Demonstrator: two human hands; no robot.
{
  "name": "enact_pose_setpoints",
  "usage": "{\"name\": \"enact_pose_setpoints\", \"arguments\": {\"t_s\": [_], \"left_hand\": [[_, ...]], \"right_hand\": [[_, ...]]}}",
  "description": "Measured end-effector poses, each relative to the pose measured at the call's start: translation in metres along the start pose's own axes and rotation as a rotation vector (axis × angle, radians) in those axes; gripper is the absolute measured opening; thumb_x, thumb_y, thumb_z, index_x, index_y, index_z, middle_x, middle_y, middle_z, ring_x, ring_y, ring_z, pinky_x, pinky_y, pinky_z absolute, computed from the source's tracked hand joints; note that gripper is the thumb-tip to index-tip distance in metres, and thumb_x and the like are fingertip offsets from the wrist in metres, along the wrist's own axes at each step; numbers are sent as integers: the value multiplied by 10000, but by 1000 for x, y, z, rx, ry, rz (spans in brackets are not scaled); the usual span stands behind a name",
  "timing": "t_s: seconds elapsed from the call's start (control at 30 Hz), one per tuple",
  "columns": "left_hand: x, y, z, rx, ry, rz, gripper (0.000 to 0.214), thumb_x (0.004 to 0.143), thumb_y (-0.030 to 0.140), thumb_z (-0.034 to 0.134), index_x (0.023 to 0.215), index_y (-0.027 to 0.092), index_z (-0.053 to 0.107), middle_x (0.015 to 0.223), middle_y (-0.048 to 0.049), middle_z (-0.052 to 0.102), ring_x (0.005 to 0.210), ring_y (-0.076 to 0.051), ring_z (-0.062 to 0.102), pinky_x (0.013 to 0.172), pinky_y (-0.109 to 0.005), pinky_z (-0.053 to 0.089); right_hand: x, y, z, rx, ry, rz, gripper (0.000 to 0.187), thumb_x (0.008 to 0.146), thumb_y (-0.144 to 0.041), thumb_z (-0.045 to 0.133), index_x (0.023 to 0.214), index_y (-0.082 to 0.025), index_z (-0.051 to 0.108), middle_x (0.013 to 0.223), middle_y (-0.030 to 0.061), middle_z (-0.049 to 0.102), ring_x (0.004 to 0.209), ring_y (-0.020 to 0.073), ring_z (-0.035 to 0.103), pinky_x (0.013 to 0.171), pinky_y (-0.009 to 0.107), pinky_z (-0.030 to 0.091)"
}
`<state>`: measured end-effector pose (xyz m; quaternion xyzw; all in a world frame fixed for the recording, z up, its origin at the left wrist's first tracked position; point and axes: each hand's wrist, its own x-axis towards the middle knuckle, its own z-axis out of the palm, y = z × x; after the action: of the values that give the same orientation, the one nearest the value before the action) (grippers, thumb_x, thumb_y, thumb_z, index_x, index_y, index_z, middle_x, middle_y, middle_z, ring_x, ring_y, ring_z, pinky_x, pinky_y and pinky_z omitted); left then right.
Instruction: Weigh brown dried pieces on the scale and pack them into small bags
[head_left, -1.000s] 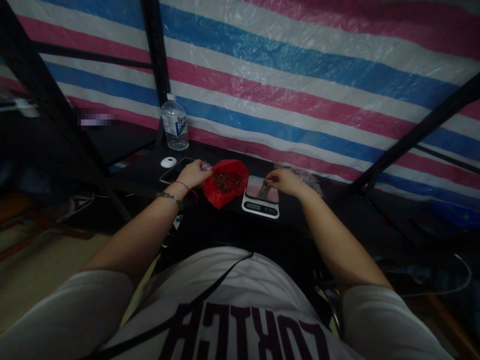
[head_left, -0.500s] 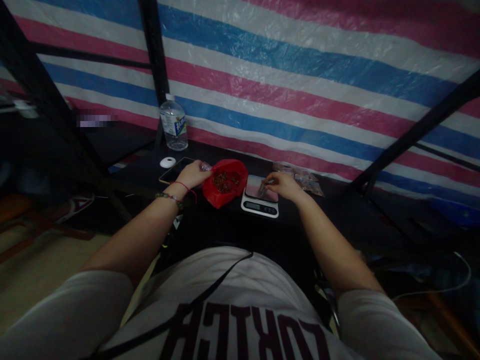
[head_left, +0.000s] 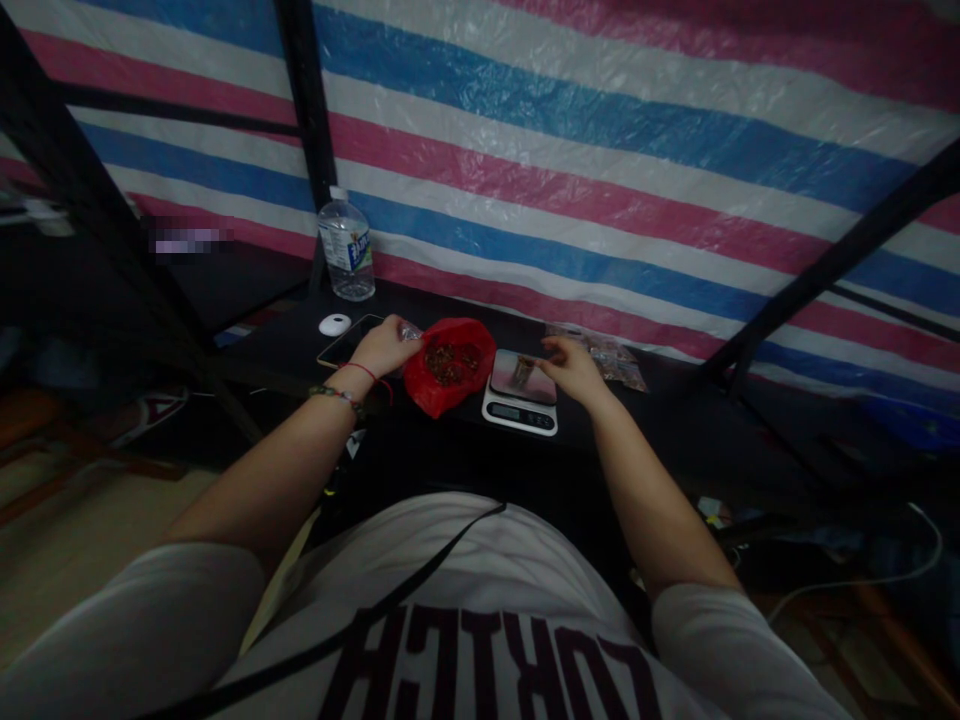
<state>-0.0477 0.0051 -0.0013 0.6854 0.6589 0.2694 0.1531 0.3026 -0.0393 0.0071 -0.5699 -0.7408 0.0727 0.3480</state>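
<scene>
Open tabletop (head_left: pixel 517 332) strip behind red bag (head_left: pixel 435 398) and scale (head_left: pixel 521 417), bottle (head_left: pixel 347 255) blocking its left end, packets (head_left: pixel 616 364) its right.

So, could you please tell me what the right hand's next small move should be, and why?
I'd probably ease the right hand clear of the scale, because the small brownish item appears to rest on its plate with the fingers parted close beside it; any touch might disturb the weight. The display is too dim to read here.

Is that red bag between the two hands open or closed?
Open: the mouth of the red bag is spread wide, and small brownish bits show inside.
</scene>
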Motion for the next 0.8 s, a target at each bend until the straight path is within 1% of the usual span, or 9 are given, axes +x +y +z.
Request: {"name": "enact_pose_setpoints", "arguments": {"t_s": [0.13,0.2,0.27,0.33,0.43,0.5,0.57,0.67,0.8], "left_hand": [[-6,9,-8,-30,78,17,556,729,509,613,1157,169,512,1033,-132,655,923,-267,634,815,-333,476],[-13,21,-13,-66,170,67,598,739,485,614,1218,160,463,1079,-127,634,970,-263,621,864,-337,467],[-25,36,-17,-99,259,168,663,741,480,618,1275,148,410,1156,-127,597,1035,-264,597,917,-343,450],[-39,55,-18,-122,269,305,690,733,488,627,1283,139,398,1205,-122,568,1079,-264,576,956,-348,433],[-64,81,-13,-127,189,502,680,707,506,648,1246,148,438,1210,-110,567,1085,-267,575,958,-348,438],[-77,92,-7,-111,120,584,646,694,485,662,1220,163,468,1194,-103,582,1103,-274,568,970,-357,432],[-87,100,-1,-88,48,629,611,686,456,670,1201,180,491,1180,-102,595,1103,-280,570,974,-367,428],[-96,105,6,-48,-19,682,571,682,376,662,1199,192,504,1168,-108,607,1103,-288,573,976,-383,425],[-100,107,8,2,-39,746,518,662,314,654,1150,185,537,1107,-116,627,1064,-299,585,953,-408,430]], "right_hand": [[-7,1,-12,52,187,73,285,821,-297,513,1025,-156,653,934,80,678,803,192,618,774,335,496],[-10,-4,-17,112,243,89,298,850,-285,436,1016,-159,649,897,76,676,813,193,622,772,329,495],[-15,-15,-21,196,256,97,328,867,-294,393,1062,-167,624,924,76,668,779,176,618,721,306,500],[-23,-33,-23,299,192,98,344,881,-322,379,1114,-185,592,987,74,654,748,153,613,649,270,498],[-38,-67,-23,444,-24,70,330,883,-352,412,1120,-211,593,1049,62,640,782,144,625,608,234,496],[-47,-87,-20,499,-163,33,310,877,-345,449,1105,-217,616,1065,52,639,823,147,631,629,230,504],[-51,-101,-15,501,-263,-6,275,873,-306,468,1070,-223,641,1043,34,650,845,146,630,667,232,506],[-49,-111,-4,415,-333,-70,213,861,-230,475,941,-213,671,919,8,671,825,138,618,730,240,489],[-40,-115,7,296,-356,-106,155,810,-172,513,788,-180,666,780,0,664,757,138,607,697,233,453]]}}
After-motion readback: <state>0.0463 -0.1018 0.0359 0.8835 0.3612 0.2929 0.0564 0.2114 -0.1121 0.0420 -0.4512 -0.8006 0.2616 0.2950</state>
